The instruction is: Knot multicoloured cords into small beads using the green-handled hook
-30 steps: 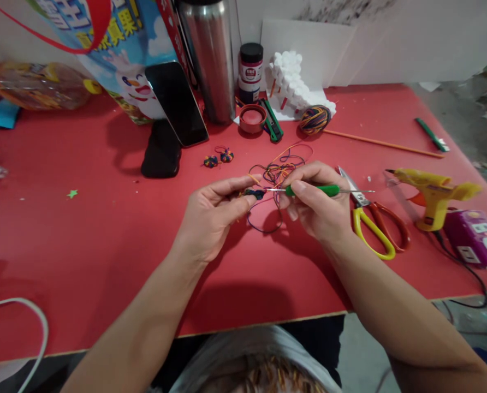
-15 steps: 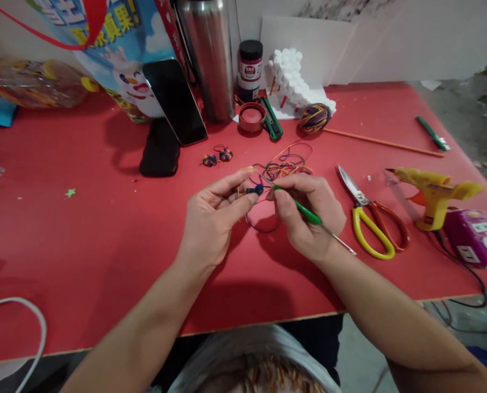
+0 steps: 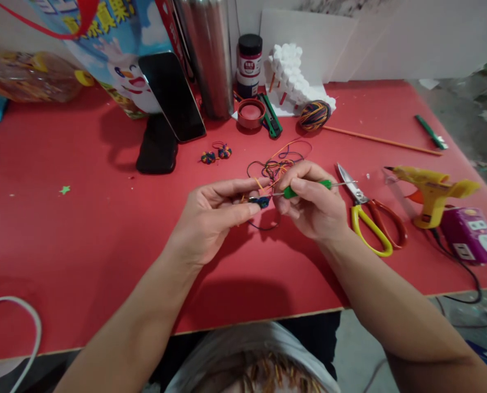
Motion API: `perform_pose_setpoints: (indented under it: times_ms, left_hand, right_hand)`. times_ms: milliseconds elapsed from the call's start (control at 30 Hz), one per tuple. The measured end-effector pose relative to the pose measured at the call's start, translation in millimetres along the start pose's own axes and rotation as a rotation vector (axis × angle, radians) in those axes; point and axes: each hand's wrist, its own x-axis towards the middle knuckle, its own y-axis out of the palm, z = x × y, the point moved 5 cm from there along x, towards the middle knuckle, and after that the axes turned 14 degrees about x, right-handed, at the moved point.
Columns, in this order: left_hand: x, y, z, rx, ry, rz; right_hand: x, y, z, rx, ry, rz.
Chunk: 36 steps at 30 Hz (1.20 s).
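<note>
Between the thumb and fingers of my left hand [image 3: 213,215] is a small dark blue-green crochet piece [image 3: 262,202]. My right hand [image 3: 315,199] is closed around a green-handled crochet hook [image 3: 309,189], held nearly level. Its left tip meets the crochet piece, and the thin metal shaft at the other end points right. An orange strand runs up by my left fingers. Loose multicoloured yarn [image 3: 282,164] lies tangled on the table just beyond my hands. Two small finished-looking crochet flowers [image 3: 216,154] lie further back to the left.
On the red table [image 3: 83,245], scissors [image 3: 364,207] and a yellow glue gun [image 3: 432,191] lie to the right. At the back stand a yarn ball [image 3: 315,115], a green utility knife [image 3: 270,116], a steel bottle [image 3: 211,60] and a leaning phone [image 3: 173,98].
My right hand has turned the hook from a downward slant to nearly level, its rear end now higher. The crochet piece has shifted slightly down and right in view.
</note>
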Motion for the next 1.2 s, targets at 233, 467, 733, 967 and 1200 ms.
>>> perform_pose_setpoints:
  times_ms: [233,467,733,967,1200]
  left_hand:
    - [-2,-0.1,-3,0.071,0.016,-0.012]
    - [0,-0.7,-2,0.063,0.030,-0.010]
    - [-3,1.0,-7,0.077,0.019,-0.057]
    - [-2,-2.8,-1,0.080,0.060,-0.088]
    - [-2,-3.4,-1,0.113,0.072,-0.120]
  right_hand:
    - [-1,-1,10,-0.072,-0.061,0.012]
    - [-3,-1,12,-0.141,-0.073,0.014]
    - [-1,-3,22,-0.182,-0.127,-0.034]
    - [-1,-6,23,-0.234,-0.155,-0.028]
    - [-2,-5,23,-0.222,-0.177,-0.017]
